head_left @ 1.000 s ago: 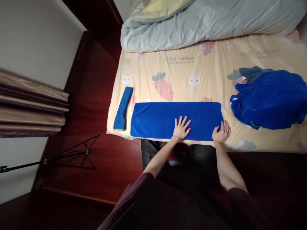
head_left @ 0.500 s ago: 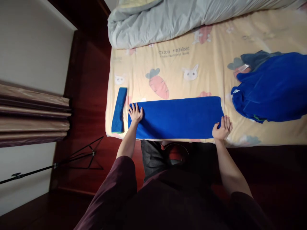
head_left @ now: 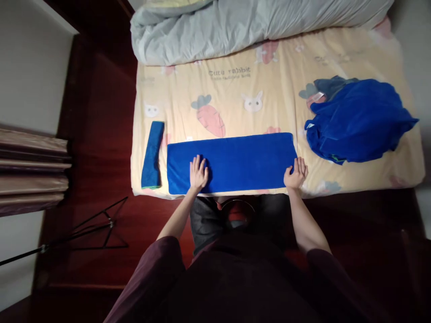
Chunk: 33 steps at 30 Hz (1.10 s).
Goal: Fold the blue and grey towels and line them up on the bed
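A long blue towel (head_left: 245,163) lies flat along the front edge of the bed. On its left part rests my left hand (head_left: 199,172), palm down with the fingers spread. My right hand (head_left: 296,172) is at the towel's right end, fingers stretched out over the short edge. Left of the flat towel is a narrow folded towel (head_left: 152,154), darker blue with a green edge. At the right a heap of crumpled blue cloths (head_left: 360,121) with white tags lies on the sheet.
The bed's yellow sheet (head_left: 229,103) has carrot and rabbit prints. A grey quilt (head_left: 202,33) is bunched along the far side. On the dark red floor at the left stands a black tripod (head_left: 109,224), near striped curtains (head_left: 32,170).
My left hand has slid from the towel's left end inward, to the right. My right hand stays at the right end. The whole view has shifted.
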Available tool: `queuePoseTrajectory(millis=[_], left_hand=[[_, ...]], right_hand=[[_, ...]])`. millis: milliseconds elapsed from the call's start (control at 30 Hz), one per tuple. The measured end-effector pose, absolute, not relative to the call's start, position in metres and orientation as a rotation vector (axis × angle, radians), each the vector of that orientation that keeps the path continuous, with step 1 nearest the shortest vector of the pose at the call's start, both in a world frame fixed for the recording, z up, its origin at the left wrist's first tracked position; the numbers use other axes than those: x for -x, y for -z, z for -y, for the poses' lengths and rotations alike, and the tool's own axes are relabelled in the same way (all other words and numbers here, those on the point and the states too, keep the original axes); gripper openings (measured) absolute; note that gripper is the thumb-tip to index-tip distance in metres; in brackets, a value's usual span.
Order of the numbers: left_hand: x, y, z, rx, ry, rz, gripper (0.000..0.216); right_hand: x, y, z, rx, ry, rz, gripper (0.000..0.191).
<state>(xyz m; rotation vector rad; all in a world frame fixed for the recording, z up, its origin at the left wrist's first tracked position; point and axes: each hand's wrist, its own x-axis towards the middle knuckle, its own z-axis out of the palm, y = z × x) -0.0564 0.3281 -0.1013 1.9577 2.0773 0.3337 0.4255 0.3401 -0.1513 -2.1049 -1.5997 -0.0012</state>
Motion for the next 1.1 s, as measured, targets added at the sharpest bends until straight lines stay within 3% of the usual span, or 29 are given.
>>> queuePoseTrajectory(millis=[400, 667, 767, 967, 1100], left_hand=[[0.036, 0.119, -0.306, -1.813, -0.586, -2.015, 0.06], [0.037, 0.126, -0.305, -1.84, -0.7, -1.986, 0.057], [0.039, 0.132, -0.305, -1.848, -0.798, -1.96, 0.057], [0.04, 0.134, -0.305, -1.849, -0.876, -1.932, 0.057], [0.041, 0.134, -0.305, -1.845, -0.858, -1.923, 0.059]], right_hand=[[-0.416, 0.127, -0.339, 2.182, -0.113, 1.616, 0.06], [-0.407, 0.111, -0.338, 2.169, 0.09, 1.7, 0.053], [-0.36, 0.1, -0.349, 2.042, 0.073, 1.769, 0.051], [-0.167, 0.088, -0.373, 1.547, -0.508, 2.265, 0.05], [-0.104, 0.091, -0.384, 1.476, -0.644, 2.413, 0.054]])
